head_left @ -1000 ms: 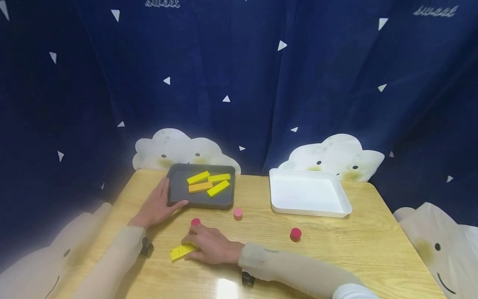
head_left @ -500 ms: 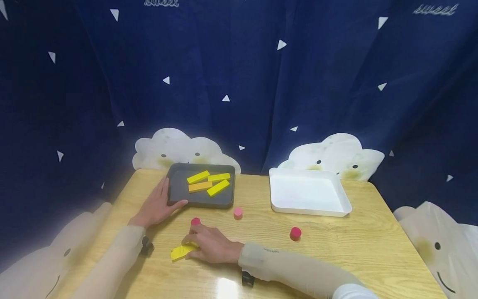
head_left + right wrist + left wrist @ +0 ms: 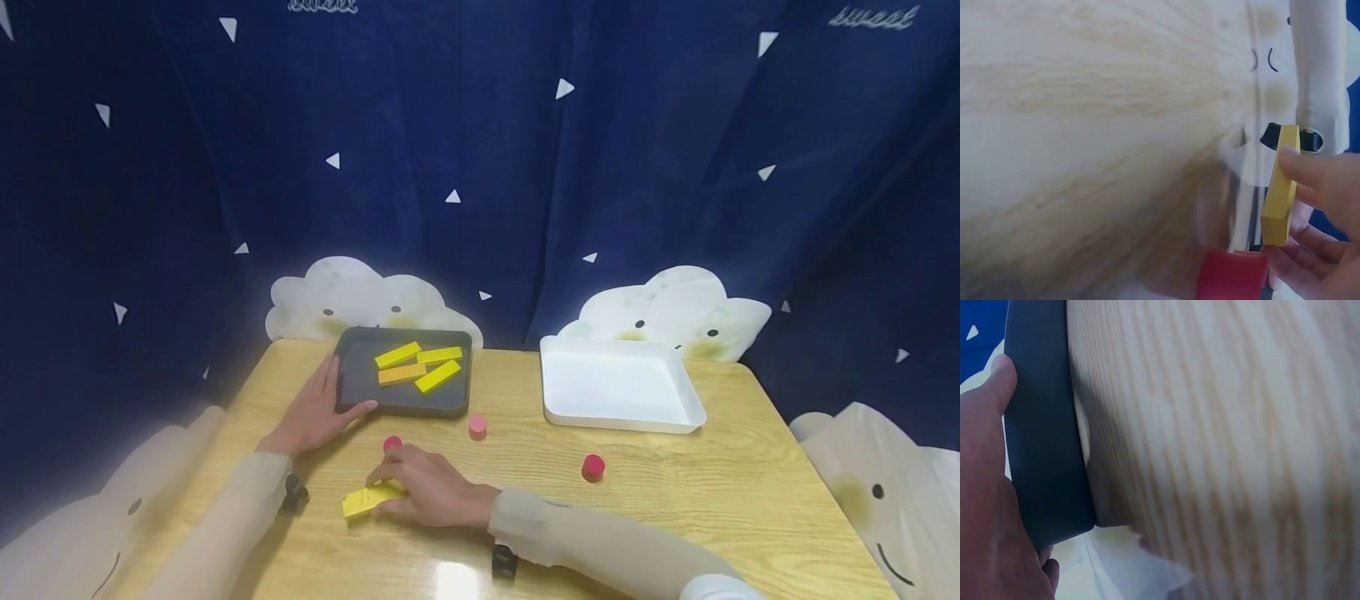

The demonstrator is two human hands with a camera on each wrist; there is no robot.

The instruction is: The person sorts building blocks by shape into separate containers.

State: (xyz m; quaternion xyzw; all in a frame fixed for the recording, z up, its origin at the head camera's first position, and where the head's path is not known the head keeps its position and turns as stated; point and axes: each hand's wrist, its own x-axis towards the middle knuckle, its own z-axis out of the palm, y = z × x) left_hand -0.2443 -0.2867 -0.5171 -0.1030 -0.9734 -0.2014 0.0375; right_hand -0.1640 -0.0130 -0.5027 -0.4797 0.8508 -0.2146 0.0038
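My left hand (image 3: pixel 310 414) rests against the front left corner of the dark grey tray (image 3: pixel 352 400), thumb along the front wall and the other fingers along the left side. The left wrist view shows the thumb (image 3: pixel 1002 381) against the tray wall (image 3: pixel 1044 437). In the tray lie several yellow blocks (image 3: pixel 438 377) and an orange block (image 3: pixel 402 375). My right hand (image 3: pixel 435 492) pinches another yellow block (image 3: pixel 363 502) between thumb and fingers, seen also as a yellow block (image 3: pixel 1280 194) in the right wrist view. Just beyond these fingers stands a red cylinder (image 3: pixel 392 443).
A pink cylinder (image 3: pixel 477 427) stands in front of the grey tray. Another red cylinder (image 3: pixel 593 468) is farther right. The white tray (image 3: pixel 622 423) sits at the back right of the wooden table (image 3: pixel 712 517). A dark blue curtain (image 3: pixel 480 167) hangs behind.
My right hand has shifted very slightly to the right, and a bit more of the yellow block shows beyond its fingers. The left hand and the tray stay put.
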